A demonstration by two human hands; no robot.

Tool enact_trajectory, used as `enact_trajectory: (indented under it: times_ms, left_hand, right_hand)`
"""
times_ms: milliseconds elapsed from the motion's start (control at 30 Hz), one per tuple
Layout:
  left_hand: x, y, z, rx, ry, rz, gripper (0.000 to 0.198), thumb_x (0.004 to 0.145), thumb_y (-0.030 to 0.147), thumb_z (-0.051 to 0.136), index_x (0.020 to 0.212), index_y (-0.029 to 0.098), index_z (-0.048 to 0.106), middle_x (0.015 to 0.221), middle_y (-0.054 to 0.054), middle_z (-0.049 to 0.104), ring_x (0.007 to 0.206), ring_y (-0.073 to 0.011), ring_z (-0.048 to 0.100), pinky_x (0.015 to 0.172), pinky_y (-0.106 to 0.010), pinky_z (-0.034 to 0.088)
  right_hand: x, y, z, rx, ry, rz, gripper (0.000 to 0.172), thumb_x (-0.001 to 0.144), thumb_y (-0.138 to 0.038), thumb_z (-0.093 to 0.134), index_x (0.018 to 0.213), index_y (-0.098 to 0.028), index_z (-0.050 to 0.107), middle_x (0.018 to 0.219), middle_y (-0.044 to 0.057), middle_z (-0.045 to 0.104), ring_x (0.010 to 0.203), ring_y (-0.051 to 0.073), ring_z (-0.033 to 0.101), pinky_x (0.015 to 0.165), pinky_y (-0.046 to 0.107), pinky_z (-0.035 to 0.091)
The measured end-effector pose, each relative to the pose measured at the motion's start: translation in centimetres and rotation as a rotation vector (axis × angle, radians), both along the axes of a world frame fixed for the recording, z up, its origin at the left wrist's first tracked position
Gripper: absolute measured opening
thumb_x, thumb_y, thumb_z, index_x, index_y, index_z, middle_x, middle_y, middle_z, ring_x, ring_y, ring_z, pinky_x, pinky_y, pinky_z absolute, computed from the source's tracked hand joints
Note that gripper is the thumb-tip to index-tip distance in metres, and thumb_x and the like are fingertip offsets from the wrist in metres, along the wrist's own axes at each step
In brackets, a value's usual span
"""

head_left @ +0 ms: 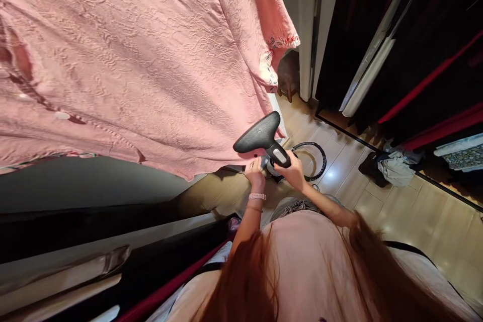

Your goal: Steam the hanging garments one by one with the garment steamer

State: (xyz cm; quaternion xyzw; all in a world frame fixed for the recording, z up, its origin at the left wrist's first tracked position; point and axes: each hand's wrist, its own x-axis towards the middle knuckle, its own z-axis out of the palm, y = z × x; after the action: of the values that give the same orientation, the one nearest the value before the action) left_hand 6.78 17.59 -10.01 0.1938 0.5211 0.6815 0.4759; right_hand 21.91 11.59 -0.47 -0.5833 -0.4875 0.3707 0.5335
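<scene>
**Right hand [294, 171] grips garment steamer [260, 133] at hem of pink crinkled robe [132, 60]**

Right hand is closed around the steamer's grey-buttoned handle [279, 156], black T-shaped head up and angled against the cloth. Holding it low on the handle seems to keep the head steady and close to the fabric. Left hand [254, 173] sits just under the steamer neck, fingers [253, 163] bent and up at the hem. Cannot tell if they pinch the cloth or only touch it; if pinching, that would hold the loose hem in place against the head.

Robe hangs free from somewhere above the view and fills the upper left, its floral-trimmed edge [277, 55] falling near a white door frame [305, 25]. Hanging this way leaves the lower edge within reach of both hands. Black coiled ring [311, 161] lies on the wood-look floor [400, 226] just past the hands, probably part of the steamer's hose or base, though the join is hidden.

Pink wristband [257, 196] and thin bracelet are on the left wrist. Dark clothes with red edging [422, 70] hang on the right, and a crumpled grey cloth [396, 171] lies on the floor below them.
</scene>
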Motion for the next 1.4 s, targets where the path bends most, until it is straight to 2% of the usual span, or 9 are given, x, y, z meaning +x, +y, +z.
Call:
enact_trajectory:
  times_ms: [100,233,467,600,700,800,1033,1200,1400]
  left_hand:
    - [-0.3,-1.2,0.0,-0.011,-0.017,-0.035,0.007,0.083,0.01,0.069,0.085,0.015,0.065,0.099,-0.007,0.071,0.094,-0.0139,0.071,0.103,-0.032,0.054]
    - [-0.5,-2.3,0.1,-0.032,-0.022,-0.064,0.008,0.085,0.008,0.068,0.083,0.015,0.066,0.098,-0.008,0.072,0.093,-0.0138,0.072,0.101,-0.031,0.055]
    - [-0.9,-3.2,0.9,-0.081,-0.022,-0.063,0.01,0.085,0.005,0.068,0.083,0.015,0.064,0.093,-0.006,0.073,0.089,-0.0124,0.072,0.096,-0.028,0.056]
    - [-1.0,-3.6,1.5,-0.093,-0.028,-0.045,0.01,0.084,0.003,0.068,0.084,0.013,0.065,0.092,-0.006,0.074,0.086,-0.0113,0.072,0.088,-0.024,0.057]
    - [-1.0,-3.8,1.6,-0.1,-0.018,-0.023,0.01,0.083,0.004,0.071,0.084,0.013,0.066,0.091,-0.006,0.074,0.085,-0.0114,0.071,0.084,-0.022,0.057]
    - [-1.1,-3.9,1.6,-0.111,-0.004,0.002,0.01,0.081,0.006,0.073,0.083,0.013,0.067,0.087,-0.004,0.073,0.083,-0.0109,0.07,0.08,-0.021,0.057]
    - [-1.4,-4.1,1.5,-0.118,0.022,0.005,0.009,0.079,0.009,0.076,0.08,0.013,0.068,0.087,-0.003,0.072,0.081,-0.0108,0.069,0.08,-0.022,0.055]
    - [-1.9,-4.4,1.4,-0.106,0.037,0.019,0.009,0.076,0.011,0.076,0.08,0.014,0.069,0.084,-0.001,0.071,0.08,-0.0107,0.067,0.08,-0.023,0.055]
    - [-2.7,-4.7,1.6,-0.103,0.061,0.036,0.011,0.075,0.011,0.075,0.085,0.014,0.071,0.086,-0.002,0.072,0.079,-0.0112,0.068,0.079,-0.024,0.056]
  right_hand:
    - [-0.5,1.3,0.1,-0.05,0.027,-0.014,0.032,0.074,-0.046,0.071,0.091,-0.021,0.061,0.076,-0.005,0.056,0.07,0.014,0.048,0.066,0.025,0.037]
    - [0.2,2.3,-0.6,-0.056,0.059,-0.043,0.034,0.072,-0.048,0.071,0.09,-0.021,0.062,0.078,-0.004,0.061,0.072,0.014,0.05,0.067,0.025,0.038]
    - [1.6,2.4,-3.3,-0.155,-0.036,-0.066,0.034,0.073,-0.048,0.067,0.094,-0.022,0.062,0.083,-0.002,0.064,0.076,0.016,0.054,0.072,0.026,0.042]
    - [2.1,2.2,-4.8,-0.208,-0.07,-0.058,0.032,0.069,-0.046,0.068,0.089,-0.022,0.061,0.079,-0.002,0.063,0.074,0.017,0.054,0.069,0.026,0.04]
    - [2.1,2.5,-4.9,-0.213,-0.076,-0.037,0.03,0.069,-0.046,0.068,0.087,-0.023,0.061,0.077,-0.002,0.063,0.073,0.017,0.054,0.068,0.026,0.04]
    - [1.9,2.9,-4.7,-0.198,-0.091,-0.017,0.032,0.072,-0.046,0.068,0.095,-0.024,0.063,0.081,-0.003,0.064,0.075,0.017,0.055,0.069,0.026,0.04]
    - [1.6,2.8,-6.4,-0.254,-0.131,0.006,0.031,0.068,-0.044,0.072,0.091,-0.024,0.064,0.078,-0.002,0.064,0.074,0.019,0.057,0.067,0.027,0.041]
    - [1.4,3.8,-6.4,-0.197,-0.109,0.015,0.036,0.073,-0.047,0.07,0.1,-0.025,0.064,0.083,-0.003,0.064,0.077,0.017,0.056,0.07,0.026,0.041]
    - [0.9,3.5,-6.8,-0.21,-0.089,0.057,0.031,0.071,-0.047,0.069,0.09,-0.023,0.062,0.074,-0.004,0.06,0.07,0.016,0.052,0.065,0.026,0.038]
